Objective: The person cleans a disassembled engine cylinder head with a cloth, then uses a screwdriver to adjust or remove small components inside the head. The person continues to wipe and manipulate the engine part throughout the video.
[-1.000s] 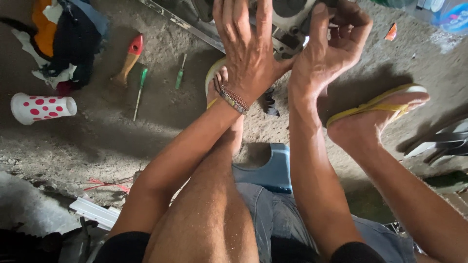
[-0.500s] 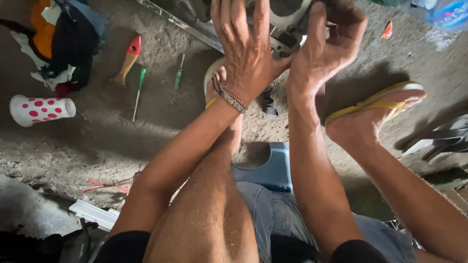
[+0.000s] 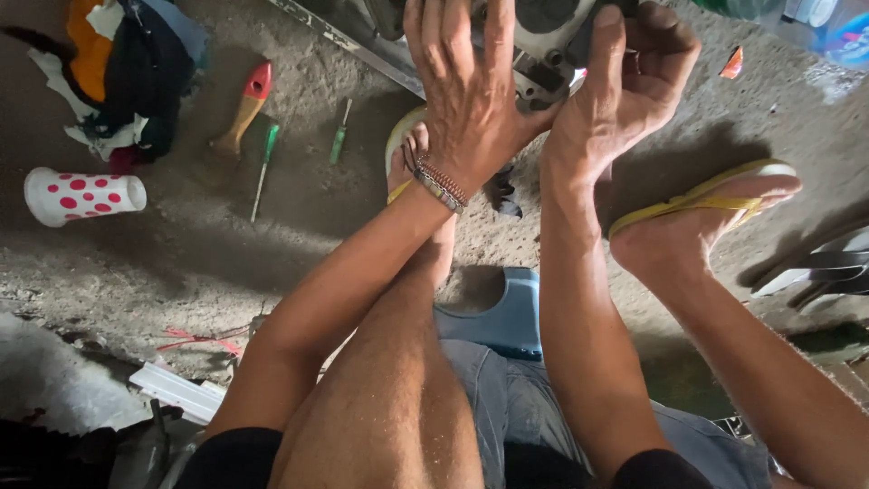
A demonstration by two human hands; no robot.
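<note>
Concrete floor, tools scattered upper left. Grey metal engine part point(image 3: 543, 45) sits top centre, partly cropped. Left hand point(image 3: 471, 100) lies flat on it, fingers spread; right hand point(image 3: 625, 91) curls around its right edge, equally near.

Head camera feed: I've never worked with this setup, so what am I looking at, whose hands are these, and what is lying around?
There is one view, from a camera on the person's head, looking down past their knees and sandalled feet. No machine: just two bare hands. The left hand, with a beaded bracelet at the wrist, lies spread over a grey metal part at the top edge. The right hand grips the same part from the side. What the part is cannot be told. On the concrete floor to the left lie two green-handled screwdrivers, a wooden-handled tool with a red end, a white cup with red dots on its side, and a heap of rags.
</note>
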